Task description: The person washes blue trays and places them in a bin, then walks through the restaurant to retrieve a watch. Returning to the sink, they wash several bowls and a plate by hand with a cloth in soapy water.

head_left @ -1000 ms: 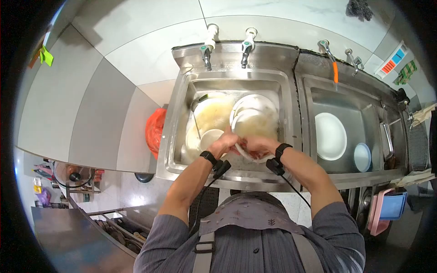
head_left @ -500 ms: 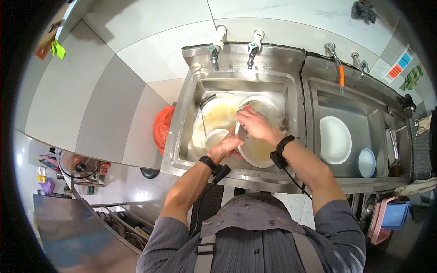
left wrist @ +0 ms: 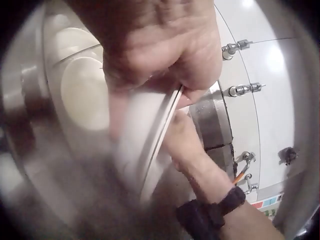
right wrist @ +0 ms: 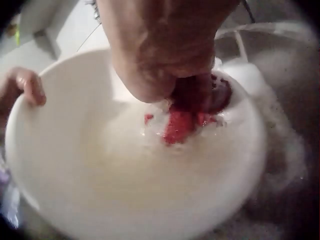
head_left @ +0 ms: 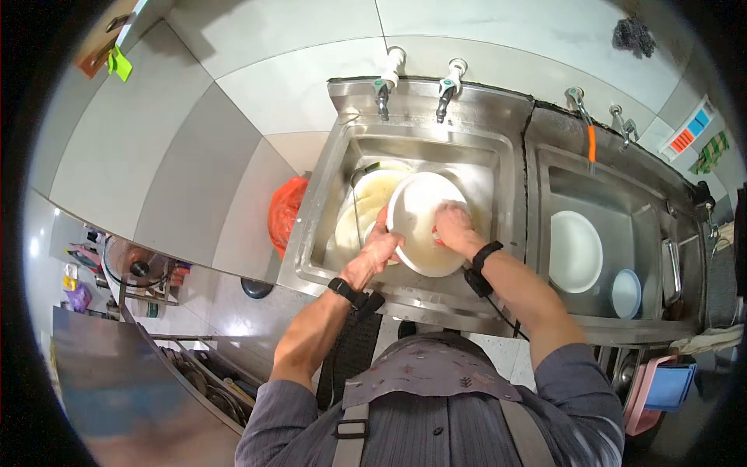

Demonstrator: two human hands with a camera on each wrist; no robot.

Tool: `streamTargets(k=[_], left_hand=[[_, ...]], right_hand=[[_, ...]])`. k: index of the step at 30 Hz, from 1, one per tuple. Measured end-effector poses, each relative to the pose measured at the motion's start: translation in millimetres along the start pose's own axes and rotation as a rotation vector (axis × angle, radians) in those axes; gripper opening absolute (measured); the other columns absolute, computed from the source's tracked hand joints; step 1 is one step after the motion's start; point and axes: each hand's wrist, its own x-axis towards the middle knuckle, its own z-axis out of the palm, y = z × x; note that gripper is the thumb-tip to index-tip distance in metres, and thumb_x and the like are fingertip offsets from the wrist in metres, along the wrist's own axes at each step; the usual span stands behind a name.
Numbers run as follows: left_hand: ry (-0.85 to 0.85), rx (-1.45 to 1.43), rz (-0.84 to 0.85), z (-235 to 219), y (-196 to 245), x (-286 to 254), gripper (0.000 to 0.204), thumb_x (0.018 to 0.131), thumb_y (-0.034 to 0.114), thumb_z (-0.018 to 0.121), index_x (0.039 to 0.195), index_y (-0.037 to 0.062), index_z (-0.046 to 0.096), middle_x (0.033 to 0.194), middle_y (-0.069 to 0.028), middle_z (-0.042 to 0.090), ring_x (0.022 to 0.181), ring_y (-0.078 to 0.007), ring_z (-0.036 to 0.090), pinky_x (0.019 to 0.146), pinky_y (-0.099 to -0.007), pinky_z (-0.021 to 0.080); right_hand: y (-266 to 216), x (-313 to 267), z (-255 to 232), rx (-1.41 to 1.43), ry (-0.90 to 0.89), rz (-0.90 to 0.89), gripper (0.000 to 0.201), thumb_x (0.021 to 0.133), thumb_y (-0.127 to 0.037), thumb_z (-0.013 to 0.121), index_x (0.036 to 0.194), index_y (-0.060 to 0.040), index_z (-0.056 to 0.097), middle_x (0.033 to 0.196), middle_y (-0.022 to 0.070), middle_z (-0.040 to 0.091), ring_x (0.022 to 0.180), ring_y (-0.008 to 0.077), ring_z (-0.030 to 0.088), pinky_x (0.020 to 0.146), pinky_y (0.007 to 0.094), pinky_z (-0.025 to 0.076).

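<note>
A wide white bowl (head_left: pixel 416 258) with cloudy water in it is held over the left sink basin. My left hand (head_left: pixel 381 243) grips its left rim, thumb over the inside and fingers beneath. Inside the bowl, at its right side, my right hand (head_left: pixel 455 226) holds a red scrubbing pad (right wrist: pixel 179 127) against the wall; the palm hides part of the pad. Pale plates (head_left: pixel 376 189) lie in the murky water behind and left of the bowl. A smaller white bowl (left wrist: pixel 86 92) sits beside the left hand, and a thin metal handle (head_left: pixel 356 204) leans across the plates.
In the right basin (head_left: pixel 607 198) lie a white oval dish (head_left: pixel 576 253) and a light blue bowl (head_left: pixel 626 294). Two taps (head_left: pixel 445 101) rise behind the left basin. An orange hose end (head_left: pixel 591 144) hangs over the right one. A red plastic bag (head_left: pixel 286 214) is left of the sink.
The white bowl has come up from the sink's near side and turned its inside upward. My right hand has swung from the near edge over the left rim to the bowl's right inside.
</note>
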Motion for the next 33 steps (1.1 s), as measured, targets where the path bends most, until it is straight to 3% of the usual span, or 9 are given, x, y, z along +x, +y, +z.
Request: streamTargets(k=[3, 5, 7, 13, 19, 21, 25, 28, 33], left_hand=[[0.014, -0.049, 0.022, -0.6, 0.2, -5.4, 0.102, 0.075, -0.004, 0.057, 0.164, 0.0265, 0.019, 0.136, -0.0146, 0.056, 0.102, -0.0308, 0.067, 0.055, -0.0412, 0.064], [0.022, -0.072, 0.033, -2.8, 1.1, -1.2, 0.101, 0.075, -0.004, 0.057, 0.164, 0.027, 0.022, 0.135, -0.0132, 0.057, 0.101, -0.0296, 0.067, 0.055, -0.0409, 0.064], [0.019, -0.129, 0.043, -8.8, 3.7, 2.4, 0.099, 0.074, -0.005, 0.057, 0.162, 0.026, 0.025, 0.132, -0.0121, 0.057, 0.101, -0.0293, 0.067, 0.057, -0.0417, 0.065], [0.085, -0.148, 0.083, -24.9, 16.6, -1.3, 0.099, 0.074, -0.009, 0.055, 0.162, 0.0257, 0.026, 0.13, -0.0125, 0.058, 0.102, -0.0288, 0.068, 0.057, -0.041, 0.067], [0.155, -0.046, 0.142, -31.0, 28.0, -14.2, 0.1, 0.071, -0.009, 0.056, 0.162, 0.0238, 0.031, 0.139, -0.0113, 0.057, 0.103, -0.0267, 0.068, 0.052, -0.0337, 0.063], [0.145, -0.008, 0.156, -28.4, 29.1, -18.0, 0.1, 0.07, -0.008, 0.056, 0.162, 0.0235, 0.031, 0.141, -0.011, 0.056, 0.106, -0.0263, 0.067, 0.05, -0.0321, 0.061], [0.184, -0.023, 0.146, -26.2, 29.8, -18.9, 0.103, 0.069, -0.004, 0.057, 0.163, 0.027, 0.03, 0.135, -0.007, 0.06, 0.101, -0.0191, 0.064, 0.05, -0.0283, 0.05], [0.199, -0.053, 0.162, -27.0, 26.6, -11.9, 0.101, 0.07, -0.006, 0.056, 0.163, 0.0249, 0.03, 0.138, -0.0089, 0.059, 0.104, -0.0221, 0.065, 0.05, -0.0291, 0.054], [0.203, -0.121, 0.257, -21.8, 6.7, 9.0, 0.096, 0.074, -0.009, 0.053, 0.162, 0.0226, 0.03, 0.141, -0.0114, 0.057, 0.107, -0.0245, 0.065, 0.054, -0.031, 0.058]], right_hand=[[-15.8, 34.0, 11.3, 0.426, 0.287, -0.011, 0.037, 0.089, -0.011, 0.068, 0.122, 0.0042, 0.059, 0.117, 0.0238, 0.065, 0.107, 0.0403, 0.067, 0.091, 0.0471, 0.055], [-33.1, 40.6, 11.7, 0.588, 0.286, -0.003, 0.036, 0.09, -0.005, 0.065, 0.125, -0.0011, 0.058, 0.119, 0.0205, 0.064, 0.109, 0.0404, 0.064, 0.093, 0.0483, 0.053], [-47.6, 40.8, 8.9, 0.621, 0.266, -0.225, 0.039, 0.09, -0.002, 0.064, 0.128, -0.0045, 0.059, 0.124, 0.0183, 0.063, 0.115, 0.0399, 0.061, 0.098, 0.0466, 0.051], [-54.4, -0.3, -1.3, 0.752, -0.212, -0.551, 0.038, 0.088, -0.012, 0.072, 0.124, -0.0055, 0.065, 0.131, 0.0172, 0.062, 0.122, 0.0371, 0.06, 0.104, 0.0412, 0.049], [-24.1, -15.2, -62.1, 0.001, -0.326, -0.444, 0.04, 0.09, -0.01, 0.067, 0.129, -0.0134, 0.064, 0.133, 0.008, 0.059, 0.134, 0.0302, 0.047, 0.11, 0.0484, 0.039], [7.3, 8.6, -38.2, -0.328, 0.013, -0.619, 0.04, 0.091, -0.015, 0.064, 0.131, -0.0144, 0.064, 0.136, 0.0054, 0.057, 0.137, 0.0268, 0.043, 0.11, 0.0552, 0.035], [15.7, 22.6, -13.9, -0.25, 0.185, -0.588, 0.044, 0.094, -0.017, 0.059, 0.138, -0.0137, 0.06, 0.136, 0.008, 0.057, 0.138, 0.0314, 0.043, 0.114, 0.0591, 0.03], [-20.3, -2.6, -11.1, -0.181, 0.065, -0.286, 0.043, 0.094, -0.02, 0.054, 0.135, -0.0081, 0.062, 0.133, 0.0141, 0.06, 0.13, 0.0354, 0.051, 0.111, 0.0555, 0.034], [-67.0, -2.9, 2.6, 0.187, -0.162, -0.16, 0.038, 0.095, -0.018, 0.055, 0.13, -0.0072, 0.065, 0.12, 0.0156, 0.067, 0.108, 0.034, 0.063, 0.092, 0.0469, 0.048]])
